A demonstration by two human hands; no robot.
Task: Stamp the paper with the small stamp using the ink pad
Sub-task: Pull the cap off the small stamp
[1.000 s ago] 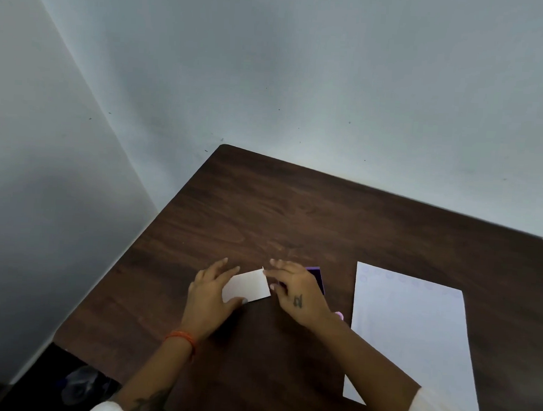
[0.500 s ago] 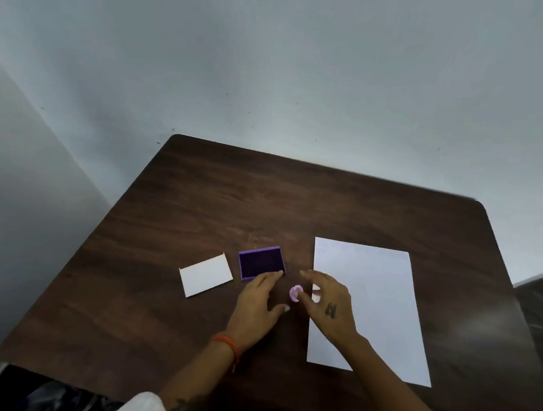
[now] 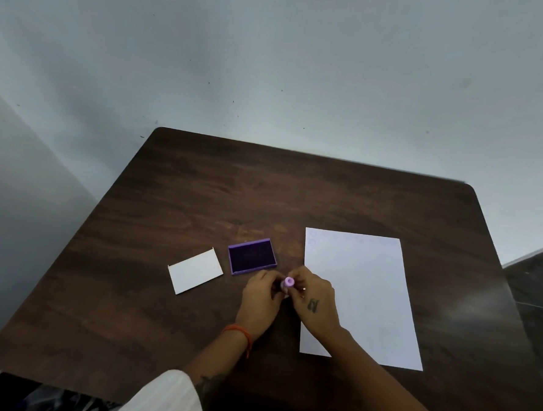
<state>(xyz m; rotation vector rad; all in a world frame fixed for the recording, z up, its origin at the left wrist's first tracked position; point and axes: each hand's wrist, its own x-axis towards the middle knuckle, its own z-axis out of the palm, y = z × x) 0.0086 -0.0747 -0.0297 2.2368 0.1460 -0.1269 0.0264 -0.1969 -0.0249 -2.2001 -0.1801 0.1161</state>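
Observation:
A small purple stamp (image 3: 289,281) is pinched between the fingertips of my left hand (image 3: 259,300) and my right hand (image 3: 313,298), just above the table. The open ink pad (image 3: 251,256), purple with a dark inked face, lies uncovered just beyond my left hand. Its white lid (image 3: 195,270) rests flat to the left of the pad. The white paper (image 3: 358,293) lies lengthwise to the right, and my right hand overlaps its left edge. Faint marks show near the paper's far edge.
Everything sits on a dark brown wooden table (image 3: 201,194) pushed into a corner of pale walls. The table's near edge runs across the bottom left, with dark floor below it.
My hands left the white lid lying to the left and uncovered the ink pad. They then came together on the stamp and lifted it off the table. The view shifted left to right.

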